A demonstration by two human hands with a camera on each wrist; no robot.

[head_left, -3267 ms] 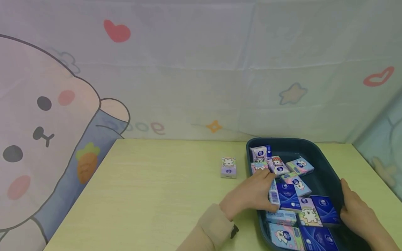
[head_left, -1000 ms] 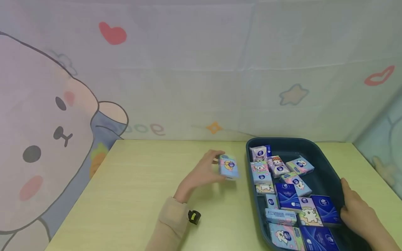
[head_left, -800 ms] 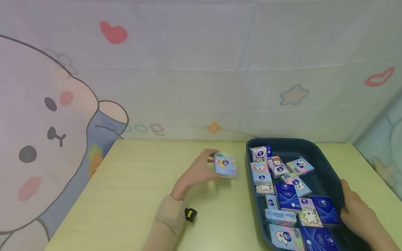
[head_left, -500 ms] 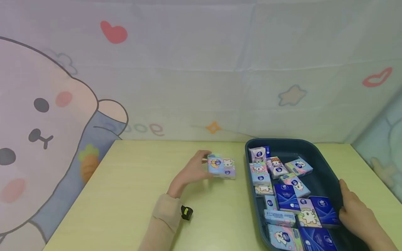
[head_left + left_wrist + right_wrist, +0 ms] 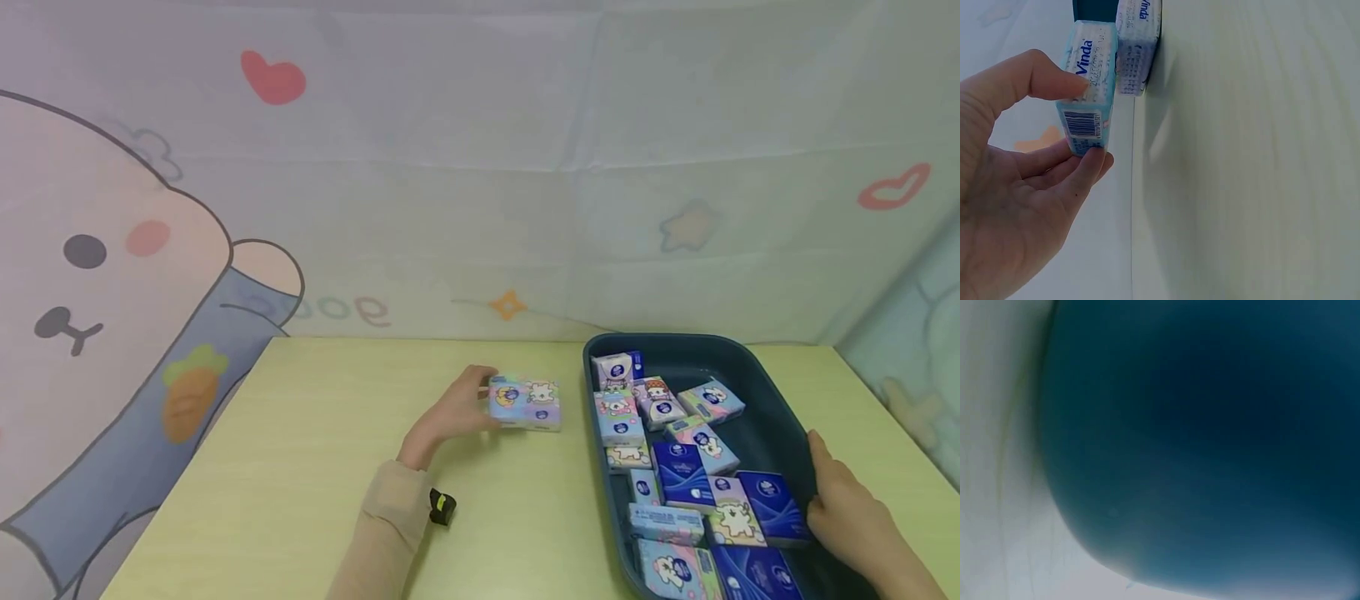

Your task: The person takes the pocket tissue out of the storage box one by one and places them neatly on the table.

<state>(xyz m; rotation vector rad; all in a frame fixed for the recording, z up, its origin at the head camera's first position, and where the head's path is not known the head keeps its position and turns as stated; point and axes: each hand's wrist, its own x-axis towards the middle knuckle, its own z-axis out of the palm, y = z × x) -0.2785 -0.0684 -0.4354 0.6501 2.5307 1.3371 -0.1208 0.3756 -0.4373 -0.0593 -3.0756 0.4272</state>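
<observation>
My left hand (image 5: pixel 453 408) pinches a light-blue pocket tissue pack (image 5: pixel 505 400) between thumb and fingers, just above the table. Close to its right side is a lilac tissue pack (image 5: pixel 542 404) with a white cartoon character. In the left wrist view, the thumb presses one side of the held tissue pack (image 5: pixel 1091 84), whose barcode end faces the camera. My right hand (image 5: pixel 855 517) grips the right rim of a dark teal tray (image 5: pixel 765 392). Only the blurred tray (image 5: pixel 1179 475) fills most of the right wrist view; the right hand is hidden there.
Inside the tray lie several tissue packs, among them a dark blue pack (image 5: pixel 682 475) and a pink-and-blue pack (image 5: pixel 618 417), mostly along its left and front parts. The pale yellow table (image 5: pixel 315 467) meets a printed cloth backdrop (image 5: pixel 420 208) at the back.
My left hand has taken a tissue pack out of the tray, carried it left and brought it beside the lilac pack, moving slightly left lately. The right hand has stayed at the rim.
</observation>
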